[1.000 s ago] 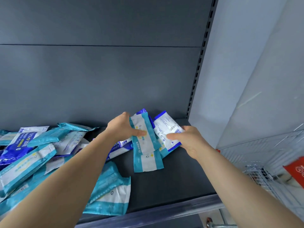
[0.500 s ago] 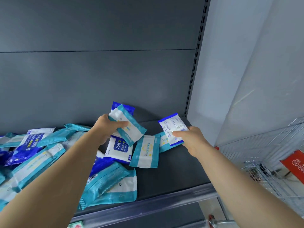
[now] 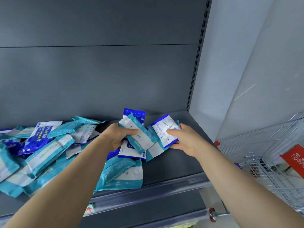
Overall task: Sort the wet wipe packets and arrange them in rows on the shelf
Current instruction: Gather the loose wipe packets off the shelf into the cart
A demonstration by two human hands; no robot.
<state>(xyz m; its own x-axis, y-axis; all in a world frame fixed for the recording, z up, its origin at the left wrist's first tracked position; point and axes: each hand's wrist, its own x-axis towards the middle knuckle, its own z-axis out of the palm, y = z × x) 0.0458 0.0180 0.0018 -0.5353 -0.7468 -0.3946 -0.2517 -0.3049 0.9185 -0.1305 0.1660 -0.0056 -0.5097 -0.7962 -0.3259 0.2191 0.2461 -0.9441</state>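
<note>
My left hand (image 3: pixel 117 136) grips a teal-edged wet wipe packet (image 3: pixel 139 135) together with a dark-blue-topped packet (image 3: pixel 134 113) behind it, both lifted off the dark shelf (image 3: pixel 172 163). My right hand (image 3: pixel 184 139) pinches a white packet with blue edges (image 3: pixel 164 127) just to the right. Under both hands lie a blue-and-white packet (image 3: pixel 130 151) and a teal one (image 3: pixel 153 150). A loose heap of teal and dark blue packets (image 3: pixel 41 148) covers the shelf's left half.
The shelf's clear plastic front rail (image 3: pixel 148 193) runs below the packets. A slotted upright (image 3: pixel 197 55) and grey side wall (image 3: pixel 230 63) bound the shelf on the right. A wire shopping cart (image 3: pixel 271 162) with a red sign (image 3: pixel 294 158) stands at the right.
My left hand has moved right with its packets, closing on my right hand. The right hand's packet has come lower, down over the packets lying on the shelf.
</note>
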